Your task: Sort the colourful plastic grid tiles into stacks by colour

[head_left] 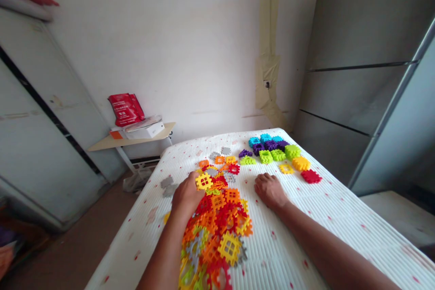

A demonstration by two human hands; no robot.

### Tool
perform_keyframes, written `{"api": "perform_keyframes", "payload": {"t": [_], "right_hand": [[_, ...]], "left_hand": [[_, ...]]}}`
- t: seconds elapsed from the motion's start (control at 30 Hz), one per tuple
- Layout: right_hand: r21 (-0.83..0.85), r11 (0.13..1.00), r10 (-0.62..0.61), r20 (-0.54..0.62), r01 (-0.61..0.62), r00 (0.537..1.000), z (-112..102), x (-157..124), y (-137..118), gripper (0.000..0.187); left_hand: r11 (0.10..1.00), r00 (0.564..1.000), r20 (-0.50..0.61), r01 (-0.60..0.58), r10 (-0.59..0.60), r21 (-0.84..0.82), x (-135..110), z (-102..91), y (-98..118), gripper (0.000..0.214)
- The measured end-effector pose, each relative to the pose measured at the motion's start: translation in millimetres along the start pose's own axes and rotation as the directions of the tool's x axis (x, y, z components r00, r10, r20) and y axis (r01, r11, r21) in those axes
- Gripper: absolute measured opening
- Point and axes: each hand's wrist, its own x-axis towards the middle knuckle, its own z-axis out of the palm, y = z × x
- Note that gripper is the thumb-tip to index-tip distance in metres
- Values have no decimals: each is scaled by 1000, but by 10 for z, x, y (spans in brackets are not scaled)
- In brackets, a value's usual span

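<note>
My left hand point(186, 194) is closed on a yellow window-pattern building tile point(204, 181), pinching its left edge over the pile. Beneath and in front of it spreads a heap of flat interlocking tiles point(217, 217) in red, orange, yellow, green and grey. To the right of the heap, my right hand point(271, 190) rests on the tablecloth with its fingers curled in, and no tile shows in it. Beyond that hand stand sorted stacks: blue tiles point(265, 138), purple tiles point(271, 145), green tiles point(266, 157), yellow tiles point(301, 163) and red tiles point(311, 176).
A white ribbed cloth covers the table point(288, 244). Loose grey tiles point(169, 190) lie left of the heap. Behind on the left, a small side table point(166, 130) bears a white box point(146, 129) and a red bag point(125, 108). A grey refrigerator point(353, 95) stands at right.
</note>
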Motion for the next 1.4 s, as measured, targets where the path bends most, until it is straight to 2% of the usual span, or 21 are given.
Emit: {"api": "perform_keyframes", "payload": {"t": [0.07, 0.17, 0.27, 0.37, 0.5, 0.57, 0.63, 0.77, 0.97, 1.13, 1.23, 1.33, 1.4], "right_hand": [[16, 1000, 4, -2, -4, 1000, -9, -1, -7, 22], [70, 997, 11, -5, -11, 1000, -34, -12, -26, 20], [205, 978, -34, -46, 42, 998, -48, -30, -72, 19], [405, 906, -56, -174, 123, 983, -50, -52, -177, 20], [585, 778, -55, -299, 229, 953, -115, -111, -423, 22], [623, 730, -86, -322, 280, 943, -183, -162, -564, 23], [633, 704, -128, -332, 322, 934, -249, -216, -694, 33], [550, 759, -175, -343, 348, 923, -296, -282, -872, 51], [409, 857, -172, -348, 314, 922, -257, -289, -945, 42], [325, 892, -210, -318, 315, 924, -272, -266, -927, 42], [293, 932, -115, -318, 213, 941, -302, -166, -701, 36], [227, 970, 144, -270, -83, 952, -325, -50, -248, 29], [157, 939, 333, -191, -307, 923, -311, -5, 96, 26]], "left_hand": [[967, 999, -42, -2, -9, -255, -168, 76, -6, 39], [851, 996, -85, -9, -42, -525, -365, 243, 12, 38], [719, 992, -83, 8, -91, -695, -464, 377, 55, 31], [609, 994, -38, 31, -100, -793, -501, 437, 102, 25], [497, 993, 7, 64, -115, -865, -540, 444, 170, 28], [472, 991, 17, 79, -134, -878, -560, 441, 197, 29], [459, 989, 24, 89, -145, -884, -576, 447, 209, 30], [432, 991, 49, 98, -123, -897, -587, 498, 197, 32], [381, 988, 73, 120, -137, -917, -583, 563, 232, 34], [392, 986, 78, 132, -150, -911, -597, 536, 297, 37], [396, 986, 40, 103, -164, -913, -593, 501, 282, 44], [393, 985, 5, 73, -173, -917, -578, 490, 219, 52], [389, 985, 4, 71, -170, -918, -566, 502, 176, 54]]}}
